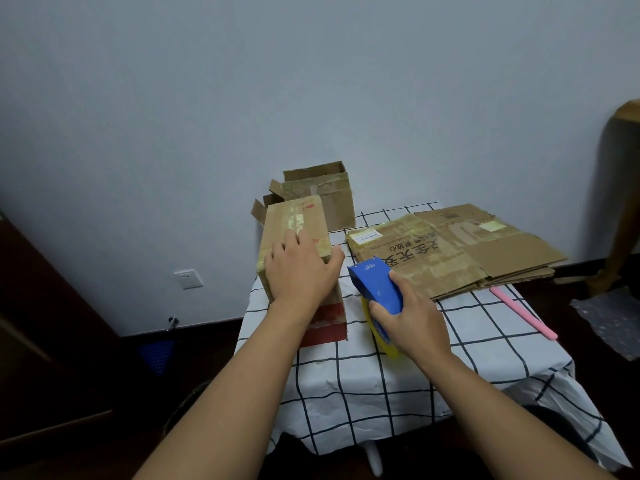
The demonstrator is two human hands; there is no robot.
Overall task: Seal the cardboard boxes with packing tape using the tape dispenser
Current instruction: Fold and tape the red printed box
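From the head view I go from the left side to the right; first is the closed box (294, 226), which stands upright at the left edge of the table (398, 382); its top flaps are down and shiny strips of tape already cross the top, though I cannot tell if these strips are new or old. My left hand (299, 271) lies on the near part of this top, the fingers spread and nearly straight, pressing the box down and holding nothing. Behind it stands an open box (325, 199) with its flaps up; this one is, I judge, not yet sealed. Just beside the closed box, to the right, my right hand (412, 317) grasps the blue tape dispenser (377, 285), the fingers curled around its handle; the yellow tape roll (384, 337) shows under the hand, and the front of the dispenser points toward the box but does not touch it. Further right lies a stack of flattened cartons (457, 251), not folded into boxes at all; near them a pink stick (523, 313) lies on the cloth. So I judge the task is in its early part; one box is perhaps under work, and the open box and the flat cartons remain.
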